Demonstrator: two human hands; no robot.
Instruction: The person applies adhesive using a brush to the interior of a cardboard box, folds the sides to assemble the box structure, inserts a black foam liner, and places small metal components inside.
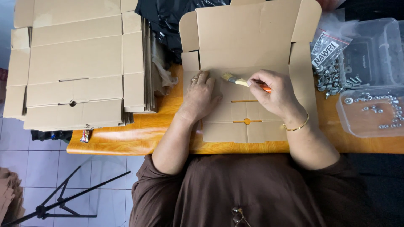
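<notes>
Sleeves and lap: dark brown fabric, soft and matte, nearest the camera; a pair of glasses (238,215) hangs at the chest.
Table (126,141): orange wood-grain top, glossy, with a rounded front edge over a pale tiled floor.
Flat carton (248,67): unfolded corrugated cardboard blank, tan and dull, lying on the table straight ahead of the person; its far flaps are turned up, its near panel carries two slots and a round thumb cut. It lies spread, so its inner face is open to the brush.
Left hand (200,96): open, palm down, fingers spread on the carton's left part, a ring on one finger; it seems to press the sheet flat so it does not slide.
Right hand (275,94): closed around the small brush, a thin gold bangle at the wrist; the grip is pen-like, near the ferrule, probably for control.
Small brush (235,80): orange handle, pale band, short yellowish bristles touching the carton's middle panel, between the two hands.
Stack of carton blanks (75,63): same tan cardboard, piled flat at the table's left end, edges roughly squared, within the left arm's reach.
Clear plastic tubs (370,71): rigid, see-through, at the right, holding small metal screws and washers.
Bagged screws (330,63): clear bags beside the tubs, shiny steel inside.
Black plastic sheet (164,21): crumpled, glossy, farthest back.
</notes>
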